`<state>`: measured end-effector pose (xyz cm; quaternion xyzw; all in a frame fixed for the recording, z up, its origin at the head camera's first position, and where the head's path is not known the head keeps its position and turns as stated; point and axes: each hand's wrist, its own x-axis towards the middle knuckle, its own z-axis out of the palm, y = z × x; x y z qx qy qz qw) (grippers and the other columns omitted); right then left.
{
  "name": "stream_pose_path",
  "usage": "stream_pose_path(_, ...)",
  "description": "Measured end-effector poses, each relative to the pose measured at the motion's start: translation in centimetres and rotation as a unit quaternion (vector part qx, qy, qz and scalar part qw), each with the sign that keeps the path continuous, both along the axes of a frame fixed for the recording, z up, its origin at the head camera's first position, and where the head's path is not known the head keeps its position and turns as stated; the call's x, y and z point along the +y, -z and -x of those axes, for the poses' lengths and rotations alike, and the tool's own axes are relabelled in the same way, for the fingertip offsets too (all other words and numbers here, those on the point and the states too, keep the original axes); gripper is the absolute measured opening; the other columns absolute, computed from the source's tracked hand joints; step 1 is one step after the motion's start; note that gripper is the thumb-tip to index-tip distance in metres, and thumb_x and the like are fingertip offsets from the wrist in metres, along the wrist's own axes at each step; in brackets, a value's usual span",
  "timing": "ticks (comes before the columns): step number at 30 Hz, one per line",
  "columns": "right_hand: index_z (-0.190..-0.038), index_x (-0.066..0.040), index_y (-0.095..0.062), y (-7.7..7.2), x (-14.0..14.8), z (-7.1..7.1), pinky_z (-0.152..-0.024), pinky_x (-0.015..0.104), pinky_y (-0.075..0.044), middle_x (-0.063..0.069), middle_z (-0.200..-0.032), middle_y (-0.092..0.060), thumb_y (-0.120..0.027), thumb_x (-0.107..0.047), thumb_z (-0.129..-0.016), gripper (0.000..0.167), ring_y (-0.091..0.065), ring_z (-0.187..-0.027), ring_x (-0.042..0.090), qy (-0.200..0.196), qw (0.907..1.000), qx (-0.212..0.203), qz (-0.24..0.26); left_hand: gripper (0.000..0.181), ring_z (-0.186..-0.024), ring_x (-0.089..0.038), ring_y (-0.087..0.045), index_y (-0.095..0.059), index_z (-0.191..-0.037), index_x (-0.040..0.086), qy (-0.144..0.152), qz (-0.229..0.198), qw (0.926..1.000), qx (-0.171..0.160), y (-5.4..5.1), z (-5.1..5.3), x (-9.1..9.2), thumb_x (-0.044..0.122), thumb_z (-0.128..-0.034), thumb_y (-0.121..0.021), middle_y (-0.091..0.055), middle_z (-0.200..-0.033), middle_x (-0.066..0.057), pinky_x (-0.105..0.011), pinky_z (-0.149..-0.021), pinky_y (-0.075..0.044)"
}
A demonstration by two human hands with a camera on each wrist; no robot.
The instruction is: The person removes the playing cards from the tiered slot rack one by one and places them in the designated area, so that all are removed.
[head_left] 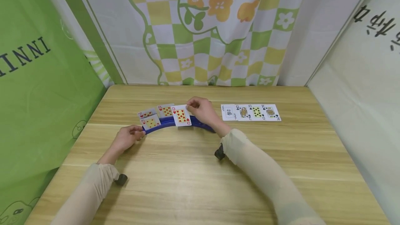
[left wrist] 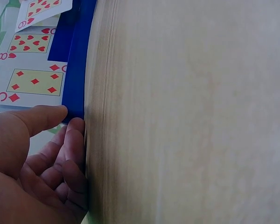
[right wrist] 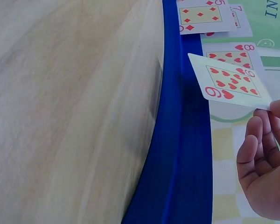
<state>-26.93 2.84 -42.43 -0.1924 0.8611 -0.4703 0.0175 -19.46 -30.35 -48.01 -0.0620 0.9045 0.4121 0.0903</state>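
Observation:
A curved blue card holder (head_left: 167,122) stands on the table. My left hand (head_left: 126,138) pinches its left end between thumb and fingers. In the holder stand the five of diamonds (head_left: 151,123), the seven of hearts (head_left: 145,114) behind it, and the eight of hearts (head_left: 166,111) to their right. My right hand (head_left: 202,111) pinches the nine of hearts (head_left: 181,116) by an upper corner, just right of the eight. That card is tilted in the right wrist view, over the holder; whether its lower edge touches the slot I cannot tell.
Right of the holder lies a face-up row of overlapping cards: a joker-like card (head_left: 229,113), a queen (head_left: 243,113), a ten (head_left: 257,112) and a king (head_left: 271,112). A patterned curtain (head_left: 193,51) hangs behind the wooden table (head_left: 187,176), with fabric walls at both sides.

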Motion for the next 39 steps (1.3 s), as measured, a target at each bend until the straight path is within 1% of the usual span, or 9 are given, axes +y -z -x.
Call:
stream_pose_path(3, -0.103, -0.013, -0.071, -0.1, 0.4, 0.0, -0.067, 0.026, -0.049, 0.003, -0.09, -0.071, -0.064, -0.022, -0.097, 0.012, -0.06, -0.076, 0.015, 0.002, 1.0, -0.002, 0.007, 0.036, -0.078, -0.013, -0.06, -0.063, -0.121, 0.0, 0.001, 0.0, 1.0, -0.001, 0.0, 0.0, 0.0, 0.027, -0.0982, -0.063, -0.073, -0.098, -0.012, -0.024, -0.062, -0.047)
stream_pose_path(8, -0.103, -0.011, -0.071, -0.5, 1.0, -0.1, -0.066, 0.026, -0.05, 0.006, -0.091, -0.071, -0.064, -0.02, -0.096, 0.013, -0.061, -0.075, 0.015, 0.008, 0.9998, -0.01, 0.016, 0.036, -0.078, -0.013, -0.06, -0.064, -0.122, 0.0, 0.002, 0.001, 1.0, -0.003, 0.0, 0.1, -0.1, 0.028, -0.0981, -0.063, -0.073, -0.098, -0.013, -0.024, -0.062, -0.047)
stream_pose_path(15, -0.105, -0.014, -0.069, -0.5, 1.8, 0.0, -0.067, 0.027, -0.053, 0.004, -0.093, -0.071, -0.064, -0.023, -0.097, 0.014, -0.064, -0.078, 0.016, 0.023, 0.9991, -0.03, 0.017, 0.036, -0.077, -0.012, -0.06, -0.064, -0.122, 0.001, 0.002, 0.006, 1.0, -0.004, 0.0, 0.0, 0.0, 0.029, -0.0982, -0.063, -0.073, -0.098, -0.012, -0.025, -0.061, -0.047)
stream_pose_path(19, -0.105, -0.013, -0.069, -0.6, 2.3, 0.0, -0.067, 0.029, -0.054, 0.005, -0.093, -0.071, -0.063, -0.023, -0.097, 0.014, -0.065, -0.077, 0.018, 0.023, 0.9979, -0.047, 0.036, 0.036, -0.077, -0.012, -0.06, -0.064, -0.122, 0.001, 0.001, 0.008, 1.0, -0.005, 0.1, 0.0, 0.0, 0.029, -0.0983, -0.063, -0.073, -0.099, -0.012, -0.025, -0.062, -0.047)
stream_pose_path(25, -0.106, -0.01, -0.069, -0.8, 3.1, 0.0, -0.068, 0.029, -0.054, 0.009, -0.094, -0.072, -0.062, -0.021, -0.098, 0.015, -0.065, -0.077, 0.02, 0.029, 0.9964, -0.054, 0.059, 0.036, -0.078, -0.013, -0.062, -0.064, -0.122, 0.001, 0.003, 0.008, 1.0, -0.002, 0.2, 0.0, 0.0, 0.028, -0.0984, -0.062, -0.072, -0.103, -0.015, -0.025, -0.063, -0.048)
stream_pose_path(27, -0.106, -0.01, -0.068, -0.9, 3.4, 0.0, -0.07, 0.029, -0.055, 0.009, -0.095, -0.072, -0.062, -0.022, -0.098, 0.016, -0.065, -0.079, 0.021, 0.03, 0.9961, -0.058, 0.058, 0.036, -0.079, -0.014, -0.062, -0.063, -0.122, 0.0, 0.007, 0.008, 0.9999, 0.0, 0.2, 0.1, 0.0, 0.027, -0.0985, -0.062, -0.072, -0.103, -0.016, -0.025, -0.062, -0.048)
stream_pose_path(33, -0.109, -0.011, -0.067, -1.4, 4.3, -0.2, -0.074, 0.031, -0.055, 0.009, -0.098, -0.071, -0.061, -0.024, -0.099, 0.018, -0.066, -0.083, 0.023, 0.033, 0.9951, -0.076, 0.055, 0.035, -0.078, -0.014, -0.062, -0.064, -0.121, 0.001, 0.006, 0.01, 0.9999, 0.003, 0.3, 0.1, -0.1, 0.027, -0.0986, -0.062, -0.073, -0.101, -0.015, -0.025, -0.061, -0.048)
stream_pose_path(39, -0.109, -0.01, -0.067, -1.3, 5.0, -0.3, -0.071, 0.031, -0.053, 0.01, -0.097, -0.072, -0.061, -0.024, -0.098, 0.019, -0.066, -0.082, 0.024, 0.04, 0.9948, -0.073, 0.058, 0.036, -0.078, -0.014, -0.061, -0.064, -0.123, 0.002, 0.006, 0.013, 0.9999, 0.002, 0.3, 0.0, -0.2, 0.028, -0.0991, -0.061, -0.072, -0.103, -0.015, -0.025, -0.06, -0.047)
